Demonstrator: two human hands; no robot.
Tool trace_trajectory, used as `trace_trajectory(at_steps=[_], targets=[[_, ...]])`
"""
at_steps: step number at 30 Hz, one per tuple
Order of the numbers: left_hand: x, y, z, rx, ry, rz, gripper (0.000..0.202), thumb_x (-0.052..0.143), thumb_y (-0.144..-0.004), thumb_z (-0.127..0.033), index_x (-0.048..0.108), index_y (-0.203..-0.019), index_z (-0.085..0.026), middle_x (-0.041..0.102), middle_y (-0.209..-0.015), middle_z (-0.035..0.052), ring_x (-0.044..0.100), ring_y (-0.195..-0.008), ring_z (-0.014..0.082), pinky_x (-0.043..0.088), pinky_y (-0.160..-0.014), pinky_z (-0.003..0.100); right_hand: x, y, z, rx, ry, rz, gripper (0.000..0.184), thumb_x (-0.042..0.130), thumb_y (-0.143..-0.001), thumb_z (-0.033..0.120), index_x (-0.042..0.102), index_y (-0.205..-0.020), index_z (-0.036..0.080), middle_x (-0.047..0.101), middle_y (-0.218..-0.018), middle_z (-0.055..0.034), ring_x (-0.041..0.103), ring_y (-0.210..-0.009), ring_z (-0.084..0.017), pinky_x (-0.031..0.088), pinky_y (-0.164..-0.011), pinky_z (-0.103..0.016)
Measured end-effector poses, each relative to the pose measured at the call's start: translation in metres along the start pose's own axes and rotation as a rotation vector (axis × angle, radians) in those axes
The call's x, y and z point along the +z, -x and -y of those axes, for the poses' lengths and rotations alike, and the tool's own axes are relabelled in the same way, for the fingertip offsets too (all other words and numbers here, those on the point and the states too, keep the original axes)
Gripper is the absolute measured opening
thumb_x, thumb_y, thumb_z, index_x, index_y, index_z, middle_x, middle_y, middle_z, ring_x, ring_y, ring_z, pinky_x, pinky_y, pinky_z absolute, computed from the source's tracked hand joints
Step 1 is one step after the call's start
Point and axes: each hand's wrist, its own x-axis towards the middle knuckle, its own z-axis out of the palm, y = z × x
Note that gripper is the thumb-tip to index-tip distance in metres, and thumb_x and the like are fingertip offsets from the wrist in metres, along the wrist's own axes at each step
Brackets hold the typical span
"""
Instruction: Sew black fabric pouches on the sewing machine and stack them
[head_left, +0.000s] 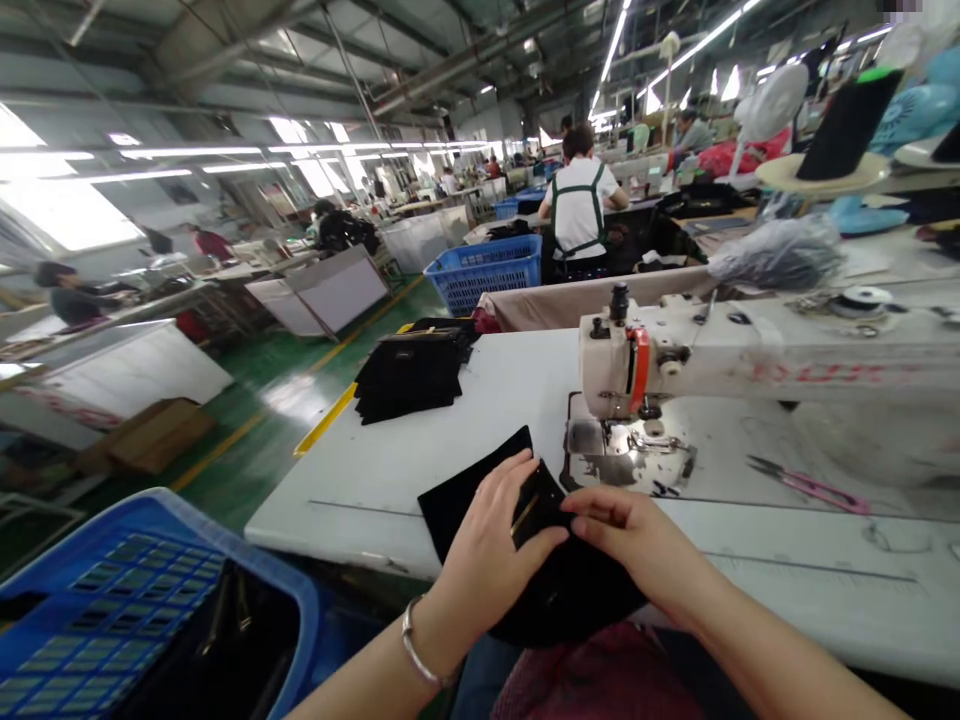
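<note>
A broad white tabletop (517,385) carries a white metal sewing machine (750,350); a blue plastic lattice basket (247,550) stands at its near left. A loose stack of black flat pieces (409,375) lies beyond the work. The single black flexible panel (570,590) is right under the hands, at the tabletop's near edge, seemingly slanting from far left to near right. The machine's shiny metal plate (652,455) sits beyond it, rightward, nearer the right hand (637,540), which pinches the panel's edge. The left hand (487,540) arches over it; gripping or merely pressing, I cannot tell. Fingers cover part of a thin gold line (525,512); the panel's underside is hidden.
</note>
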Motion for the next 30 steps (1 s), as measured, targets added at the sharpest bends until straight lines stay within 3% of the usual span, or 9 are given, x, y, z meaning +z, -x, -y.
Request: trace_trajectory(at_steps=[2,5,7,9,11,14,16,21,30], targets=[[0.005,-0.003,-0.006,-0.112,0.200,0.081,0.022,0.068,-0.087,-0.027,0.067,-0.108,-0.021,0.069,-0.118,0.0065,0.062,-0.113,0.0272,0.044,-0.107,0.045,-0.002,0.020,0.010,-0.043,0.098,0.051,0.021,0.069,-0.081,0.037,0.073,-0.098,0.024,0.074,-0.096,-0.0019,0.066,-0.093,-0.021,0.048,-0.090,-0.036],[0.012,-0.001,-0.020,-0.194,0.674,0.211,0.020,0.072,-0.086,-0.028,0.069,-0.104,-0.019,0.073,-0.102,0.0044,0.067,-0.097,0.0211,0.052,-0.089,0.032,-0.008,0.045,0.028,-0.142,0.405,0.062,0.013,0.060,-0.088,0.029,0.070,-0.097,0.026,0.071,-0.097,-0.0004,0.064,-0.093,-0.020,0.047,-0.088,-0.035],[0.017,0.003,-0.028,-0.269,0.972,0.159,0.030,0.082,-0.077,-0.026,0.068,-0.102,-0.018,0.072,-0.096,0.0026,0.067,-0.091,0.0171,0.052,-0.081,0.025,-0.014,0.056,0.038,-0.246,0.645,-0.046,0.006,0.062,-0.088,0.028,0.067,-0.089,0.026,0.068,-0.099,-0.0020,0.061,-0.098,-0.022,0.045,-0.090,-0.038],[0.020,0.007,-0.033,-0.334,1.136,0.113,0.038,0.090,-0.068,-0.021,0.068,-0.099,-0.017,0.071,-0.092,0.0012,0.066,-0.086,0.0134,0.051,-0.077,0.020,-0.020,0.063,0.046,-0.337,0.807,-0.140,0.009,0.066,-0.085,0.030,0.064,-0.079,0.024,0.066,-0.110,-0.0033,0.056,-0.109,-0.025,0.040,-0.097,-0.041],[0.020,0.010,-0.037,-0.354,1.201,0.141,0.038,0.091,-0.066,-0.019,0.069,-0.097,-0.016,0.071,-0.090,0.0018,0.065,-0.083,0.0118,0.050,-0.076,0.018,-0.025,0.068,0.051,-0.318,0.869,-0.124,0.014,0.067,-0.085,0.031,0.062,-0.074,0.024,0.066,-0.109,-0.0017,0.057,-0.107,-0.024,0.041,-0.094,-0.040],[0.017,0.011,-0.040,-0.352,1.282,0.211,0.038,0.091,-0.066,-0.019,0.072,-0.098,-0.013,0.073,-0.093,0.0052,0.067,-0.085,0.0136,0.052,-0.079,0.021,-0.028,0.074,0.057,-0.183,0.874,-0.065,0.018,0.065,-0.086,0.034,0.059,-0.073,0.024,0.066,-0.082,0.0025,0.059,-0.080,-0.018,0.043,-0.074,-0.033],[0.015,0.011,-0.041,-0.372,1.332,0.199,0.037,0.091,-0.065,-0.018,0.073,-0.097,-0.013,0.074,-0.092,0.0058,0.068,-0.084,0.0140,0.053,-0.080,0.022,-0.028,0.078,0.059,-0.142,0.849,-0.082,0.018,0.063,-0.086,0.035,0.058,-0.073,0.024,0.064,-0.073,0.0043,0.058,-0.072,-0.017,0.042,-0.068,-0.031],[0.014,0.013,-0.046,-0.433,1.283,0.079,0.030,0.091,-0.065,-0.013,0.076,-0.090,-0.013,0.077,-0.090,0.0060,0.071,-0.081,0.0138,0.055,-0.080,0.021,-0.032,0.086,0.059,-0.137,0.752,-0.104,0.017,0.064,-0.086,0.038,0.061,-0.075,0.025,0.067,-0.079,0.0058,0.061,-0.078,-0.015,0.045,-0.074,-0.028],[0.013,0.010,-0.055,-0.468,1.277,0.014,0.029,0.092,-0.060,-0.013,0.074,-0.083,-0.013,0.075,-0.082,0.0034,0.069,-0.073,0.0119,0.055,-0.072,0.019,-0.028,0.086,0.062,-0.167,0.723,-0.128,0.019,0.064,-0.085,0.037,0.059,-0.071,0.025,0.069,-0.084,0.0048,0.062,-0.079,-0.015,0.045,-0.074,-0.028]])
